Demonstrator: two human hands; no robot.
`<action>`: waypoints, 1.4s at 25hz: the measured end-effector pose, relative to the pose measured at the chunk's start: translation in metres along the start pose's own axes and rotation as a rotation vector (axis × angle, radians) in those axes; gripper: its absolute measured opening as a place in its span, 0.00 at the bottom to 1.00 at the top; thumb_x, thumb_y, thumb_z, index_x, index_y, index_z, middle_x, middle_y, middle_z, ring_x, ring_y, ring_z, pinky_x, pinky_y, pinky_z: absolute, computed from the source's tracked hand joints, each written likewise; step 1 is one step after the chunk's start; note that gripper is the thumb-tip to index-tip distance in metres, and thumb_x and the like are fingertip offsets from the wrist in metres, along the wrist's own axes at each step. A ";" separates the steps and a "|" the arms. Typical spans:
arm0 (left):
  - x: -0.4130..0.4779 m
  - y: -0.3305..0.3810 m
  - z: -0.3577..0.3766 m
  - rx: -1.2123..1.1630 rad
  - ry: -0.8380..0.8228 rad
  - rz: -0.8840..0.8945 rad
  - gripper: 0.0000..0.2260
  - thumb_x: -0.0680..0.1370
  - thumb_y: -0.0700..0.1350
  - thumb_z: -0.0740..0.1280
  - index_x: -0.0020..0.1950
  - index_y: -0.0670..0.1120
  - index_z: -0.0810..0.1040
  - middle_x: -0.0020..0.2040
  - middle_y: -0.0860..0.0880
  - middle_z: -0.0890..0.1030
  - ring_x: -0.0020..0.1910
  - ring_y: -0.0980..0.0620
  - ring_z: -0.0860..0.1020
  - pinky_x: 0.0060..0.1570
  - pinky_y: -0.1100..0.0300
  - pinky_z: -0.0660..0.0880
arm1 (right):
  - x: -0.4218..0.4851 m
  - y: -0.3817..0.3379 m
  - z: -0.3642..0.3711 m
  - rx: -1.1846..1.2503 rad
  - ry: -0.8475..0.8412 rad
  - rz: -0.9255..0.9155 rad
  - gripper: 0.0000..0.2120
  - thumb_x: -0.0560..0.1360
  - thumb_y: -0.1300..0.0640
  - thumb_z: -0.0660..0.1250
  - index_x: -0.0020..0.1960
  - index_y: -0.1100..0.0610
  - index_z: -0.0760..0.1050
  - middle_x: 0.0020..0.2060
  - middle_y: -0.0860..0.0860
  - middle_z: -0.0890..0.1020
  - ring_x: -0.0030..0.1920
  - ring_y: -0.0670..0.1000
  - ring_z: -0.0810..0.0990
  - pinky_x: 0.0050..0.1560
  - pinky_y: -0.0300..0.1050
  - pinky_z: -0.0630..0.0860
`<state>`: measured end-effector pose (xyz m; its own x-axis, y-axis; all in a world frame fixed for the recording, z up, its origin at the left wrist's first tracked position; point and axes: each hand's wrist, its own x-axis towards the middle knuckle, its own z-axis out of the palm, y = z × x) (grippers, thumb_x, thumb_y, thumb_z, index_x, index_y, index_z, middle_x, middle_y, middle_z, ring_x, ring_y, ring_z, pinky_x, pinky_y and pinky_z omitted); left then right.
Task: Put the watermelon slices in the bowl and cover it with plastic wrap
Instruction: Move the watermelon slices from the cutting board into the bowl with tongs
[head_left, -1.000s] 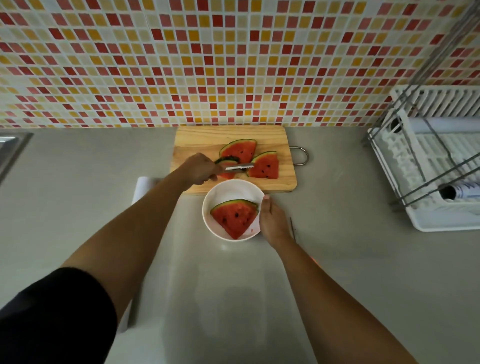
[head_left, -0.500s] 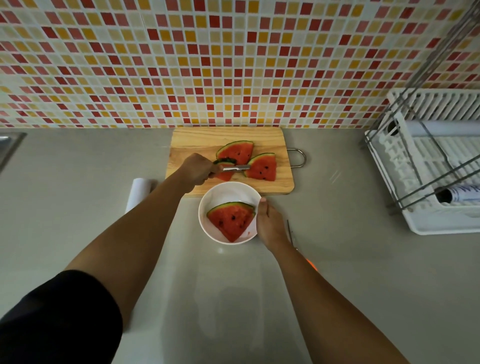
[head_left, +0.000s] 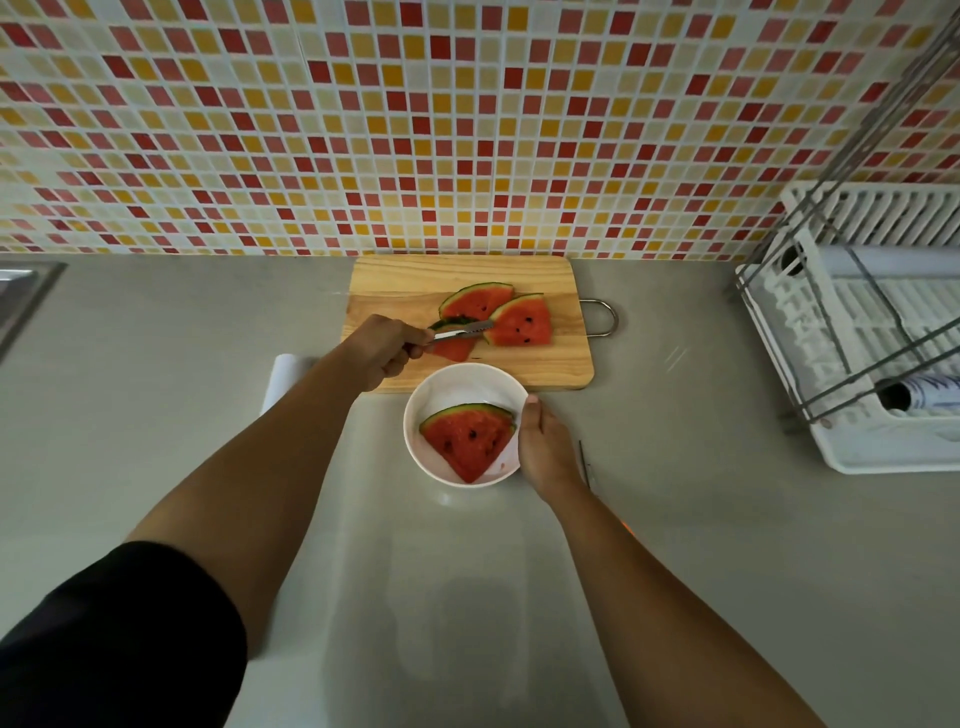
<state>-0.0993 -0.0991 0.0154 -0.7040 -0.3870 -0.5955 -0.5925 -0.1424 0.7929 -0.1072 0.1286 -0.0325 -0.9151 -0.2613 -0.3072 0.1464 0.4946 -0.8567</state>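
A white bowl (head_left: 457, 382) stands on the grey counter just in front of a wooden cutting board (head_left: 400, 280). One watermelon slice (head_left: 467, 439) lies inside the bowl. My right hand (head_left: 545, 447) holds the bowl's right rim. My left hand (head_left: 382, 351) grips metal tongs (head_left: 462, 331), whose tips clamp a small slice (head_left: 456, 349) at the board's middle. Two more slices lie on the board, one (head_left: 475, 301) behind the tongs and one (head_left: 522, 325) to their right. A white roll of plastic wrap (head_left: 280, 374) lies left of the board, mostly hidden by my left forearm.
A white dish rack (head_left: 883, 452) with a metal frame stands at the right and holds rolls. A sink edge (head_left: 21, 296) shows at the far left. A thin knife (head_left: 584, 462) lies right of my right hand. The tiled wall rises behind the board.
The tongs stay on the small slice at the same spot on the board. My right hand keeps its hold on the bowl. Only the view has shifted slightly.
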 end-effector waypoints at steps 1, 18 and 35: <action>-0.003 0.002 -0.003 0.006 0.010 0.032 0.07 0.75 0.40 0.67 0.40 0.37 0.79 0.29 0.47 0.69 0.20 0.57 0.60 0.17 0.67 0.55 | 0.000 0.000 0.000 -0.003 -0.002 0.006 0.23 0.81 0.49 0.46 0.56 0.59 0.76 0.54 0.61 0.80 0.55 0.60 0.77 0.56 0.50 0.73; -0.075 0.010 -0.065 0.885 -0.236 0.327 0.05 0.76 0.42 0.69 0.46 0.52 0.83 0.46 0.54 0.83 0.46 0.55 0.78 0.45 0.69 0.71 | 0.000 -0.007 -0.007 -0.006 -0.043 0.097 0.24 0.81 0.48 0.45 0.62 0.60 0.73 0.62 0.61 0.76 0.62 0.60 0.73 0.56 0.46 0.66; -0.026 0.012 -0.078 0.655 0.142 0.142 0.13 0.78 0.46 0.65 0.57 0.40 0.80 0.44 0.45 0.79 0.37 0.53 0.72 0.39 0.62 0.71 | -0.001 -0.004 -0.004 -0.063 -0.009 0.029 0.25 0.81 0.48 0.44 0.60 0.60 0.74 0.58 0.62 0.78 0.58 0.61 0.75 0.55 0.46 0.69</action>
<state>-0.0577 -0.1615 0.0505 -0.7605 -0.4834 -0.4336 -0.6446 0.4815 0.5938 -0.1080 0.1299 -0.0268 -0.9074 -0.2533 -0.3352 0.1486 0.5528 -0.8200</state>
